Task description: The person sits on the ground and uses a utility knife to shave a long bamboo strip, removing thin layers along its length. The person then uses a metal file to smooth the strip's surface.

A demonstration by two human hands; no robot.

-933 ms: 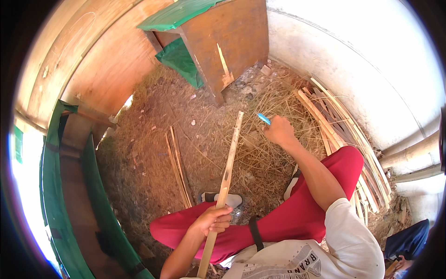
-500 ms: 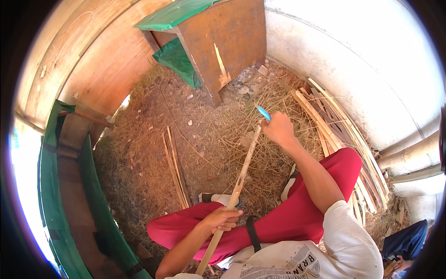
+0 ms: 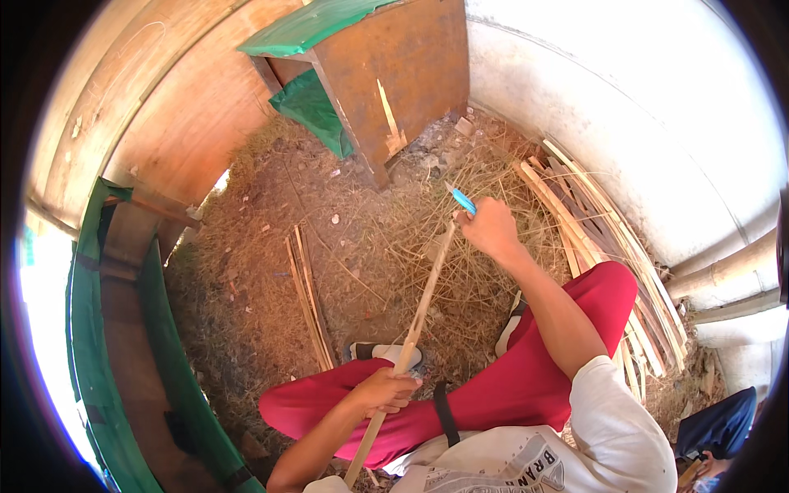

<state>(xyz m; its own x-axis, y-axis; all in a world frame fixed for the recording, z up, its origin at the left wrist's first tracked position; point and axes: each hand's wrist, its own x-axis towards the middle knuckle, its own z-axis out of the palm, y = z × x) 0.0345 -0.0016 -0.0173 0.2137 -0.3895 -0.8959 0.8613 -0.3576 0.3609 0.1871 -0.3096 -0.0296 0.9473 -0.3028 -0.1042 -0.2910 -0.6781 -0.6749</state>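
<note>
A long pale bamboo strip (image 3: 424,306) slants across my lap, from the lower edge up to the middle of the head view. My left hand (image 3: 385,390) wraps round its lower part, above my bent leg in red trousers. At the strip's far end, my right hand (image 3: 491,232) is closed round a blue-handled cutter knife (image 3: 463,200). The knife's short tip points up and left, past the strip's end. Whether the right fingers also touch the strip is hidden behind the hand.
Split bamboo and wood strips (image 3: 593,222) are piled by the white wall on the right. Two thin strips (image 3: 308,296) lie left of my feet. Wood shavings (image 3: 444,271) cover the ground ahead. A brown cabinet (image 3: 403,74) stands beyond; a green-edged wooden frame (image 3: 152,329) stands left.
My right hand has shifted slightly left with the knife, and the strip's far end has moved left too. My left hand has moved a little left, still round the strip.
</note>
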